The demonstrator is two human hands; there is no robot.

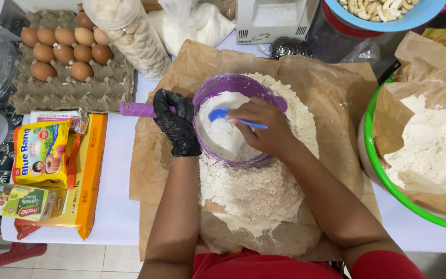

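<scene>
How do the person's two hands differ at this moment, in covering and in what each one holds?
The left hand wears a black glove; the right hand is bare. The left hand grips the purple sieve at its handle side; the right hand holds a blue spoon down in the flour inside the sieve. Both hands are above the flour pile on brown paper.

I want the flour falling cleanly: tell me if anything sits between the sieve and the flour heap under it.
Nothing visible does. The purple sieve, held by the gloved left hand, sits directly over the flour heap on brown paper. The right hand works a blue spoon inside it.
</scene>
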